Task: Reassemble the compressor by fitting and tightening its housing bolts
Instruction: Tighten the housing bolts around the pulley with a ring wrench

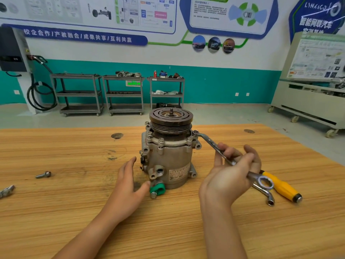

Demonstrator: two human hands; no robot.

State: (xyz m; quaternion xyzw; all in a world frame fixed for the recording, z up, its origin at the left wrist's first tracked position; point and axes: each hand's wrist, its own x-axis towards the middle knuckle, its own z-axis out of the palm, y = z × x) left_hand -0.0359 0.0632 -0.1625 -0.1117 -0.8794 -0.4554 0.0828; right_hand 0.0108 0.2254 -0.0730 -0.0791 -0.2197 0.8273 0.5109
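The compressor [169, 156] stands upright on the scuffed wooden counter [74, 193], right hand [229, 176] grasping a ring spanner [214, 145] on its housing bolt [195, 132], left hand [128, 182] with grip released at its base. Grey trolleys [124, 94] line the teal wall [224, 85].

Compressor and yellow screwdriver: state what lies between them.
Head view: the right hand holding a ring spanner lies between compressor and screwdriver; a second wrench lies beside the screwdriver.

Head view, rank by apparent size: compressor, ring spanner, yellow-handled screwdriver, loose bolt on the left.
1. compressor, clearly largest
2. ring spanner, longest tool but thin
3. yellow-handled screwdriver, thicker, but only its handle shows, so its rank against the spanner is unsure
4. loose bolt, clearly smallest
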